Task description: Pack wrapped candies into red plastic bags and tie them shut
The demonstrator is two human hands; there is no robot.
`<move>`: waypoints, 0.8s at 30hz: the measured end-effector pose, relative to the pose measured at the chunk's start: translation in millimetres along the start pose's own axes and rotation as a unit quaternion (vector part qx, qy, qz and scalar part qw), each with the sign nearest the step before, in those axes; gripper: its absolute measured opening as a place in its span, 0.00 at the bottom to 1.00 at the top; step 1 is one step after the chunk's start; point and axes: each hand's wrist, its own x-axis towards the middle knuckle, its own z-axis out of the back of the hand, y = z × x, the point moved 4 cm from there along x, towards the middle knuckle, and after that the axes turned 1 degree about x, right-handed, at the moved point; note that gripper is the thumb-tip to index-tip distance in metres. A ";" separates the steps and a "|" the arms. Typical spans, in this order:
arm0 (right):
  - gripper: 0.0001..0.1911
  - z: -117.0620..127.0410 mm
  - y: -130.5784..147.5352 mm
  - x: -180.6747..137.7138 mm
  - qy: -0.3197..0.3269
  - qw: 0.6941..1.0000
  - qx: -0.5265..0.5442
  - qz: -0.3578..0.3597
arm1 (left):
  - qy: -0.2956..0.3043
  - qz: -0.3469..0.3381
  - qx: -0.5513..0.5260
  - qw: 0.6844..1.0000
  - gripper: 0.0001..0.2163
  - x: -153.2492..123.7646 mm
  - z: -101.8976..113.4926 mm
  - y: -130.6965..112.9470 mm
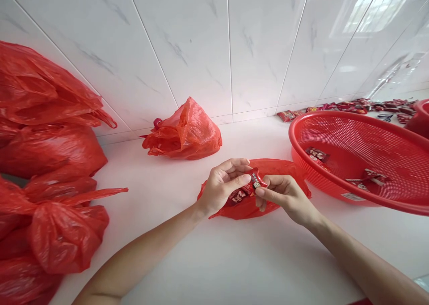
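My left hand and my right hand meet over a flat red plastic bag lying on the white counter. Both pinch small red wrapped candies. The left thumb presses on a candy, and more red wrappers show under the left palm. The right fingers curl onto the same cluster from the right.
A red mesh basket with a few wrapped candies stands at the right. A tied red bag sits by the tiled wall. Several stuffed red bags pile up at the left. Loose candies lie along the far right wall.
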 end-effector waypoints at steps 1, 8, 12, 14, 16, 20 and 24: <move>0.17 -1.2 -1.3 0.1 0.009 1.000 -0.006 -0.004 | -0.002 0.001 0.004 1.000 0.15 -0.3 -0.3 0.4; 0.18 -3.3 0.3 2.0 -0.032 0.995 -0.079 0.043 | 0.074 0.052 0.053 0.994 0.12 -4.5 -12.8 0.3; 0.17 -2.6 6.4 0.6 -0.012 0.987 -0.153 0.055 | 0.068 0.052 0.135 0.987 0.12 -4.4 -9.7 -4.8; 0.17 2.7 8.4 0.2 -0.047 0.985 -0.155 0.065 | 0.087 0.045 0.185 0.978 0.11 -4.6 -8.7 -6.9; 0.17 6.4 7.4 0.6 -0.064 0.986 -0.141 0.068 | 0.124 0.038 0.224 0.966 0.09 -5.5 -9.4 -7.4; 0.17 7.6 3.6 1.8 -0.058 0.992 -0.099 0.058 | 0.121 0.000 0.259 0.958 0.08 -5.8 -8.4 -7.7; 0.16 6.8 5.8 0.3 -0.071 0.994 -0.061 0.064 | 0.054 -0.016 0.232 0.971 0.11 -4.1 -5.7 -7.0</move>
